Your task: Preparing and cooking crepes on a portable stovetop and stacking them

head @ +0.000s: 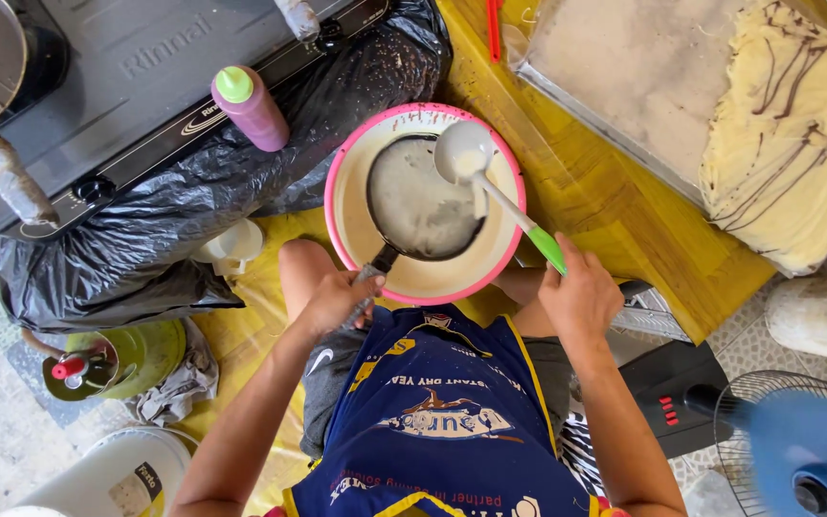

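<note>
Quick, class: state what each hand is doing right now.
Left hand: closed on the dark pan's handle over the pink-rimmed bowl.
Right hand: closed on the green-handled ladle.

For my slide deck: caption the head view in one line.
Left hand holds a pan over a pink bowl of batter while right hand tips a ladle above it.

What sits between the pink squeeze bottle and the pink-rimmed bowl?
In the head view, only crumpled black plastic sheet lies between the bottle and the bowl; nothing else stands there.
</note>
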